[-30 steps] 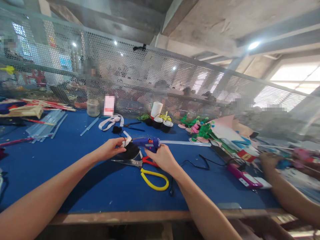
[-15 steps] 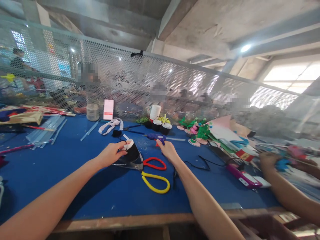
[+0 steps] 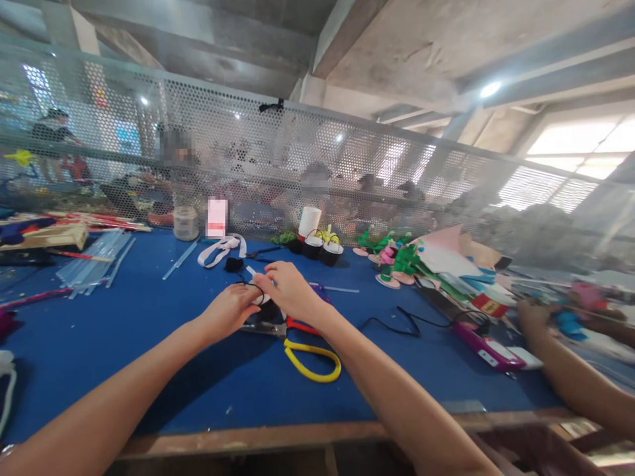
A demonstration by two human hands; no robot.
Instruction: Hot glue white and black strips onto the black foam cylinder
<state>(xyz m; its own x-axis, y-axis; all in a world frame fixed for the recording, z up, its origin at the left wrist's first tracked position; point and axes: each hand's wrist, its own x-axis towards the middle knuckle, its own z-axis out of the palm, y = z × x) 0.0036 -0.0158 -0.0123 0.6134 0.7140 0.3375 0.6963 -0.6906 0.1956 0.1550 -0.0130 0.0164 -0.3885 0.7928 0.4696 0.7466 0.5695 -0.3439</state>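
Observation:
My left hand (image 3: 229, 309) is closed around a small black-and-white bucket (image 3: 270, 311) that has a thin black wire handle. My right hand (image 3: 292, 291) reaches over the bucket, its thumb and fingers closed at the rim and wire; the exact contact is partly hidden. Just under both hands lies a large pair of scissors (image 3: 317, 377) with one red and one yellow handle loop. A blue glue gun (image 3: 320, 291) with a clear glue stick in its back rests on the table, mostly covered by my right hand.
Two finished-looking small buckets (image 3: 331, 252) stand at the back beside a white roll (image 3: 309, 221). Glue sticks (image 3: 94, 261) lie left. Green craft figures (image 3: 404, 261), a purple power strip (image 3: 489, 347) and a co-worker's arm (image 3: 570, 377) are on the right. A mesh panel (image 3: 268, 158) closes the back.
My right hand has let go of the glue gun, leaving it on the table, and has moved left to the bucket. My left hand still holds the bucket.

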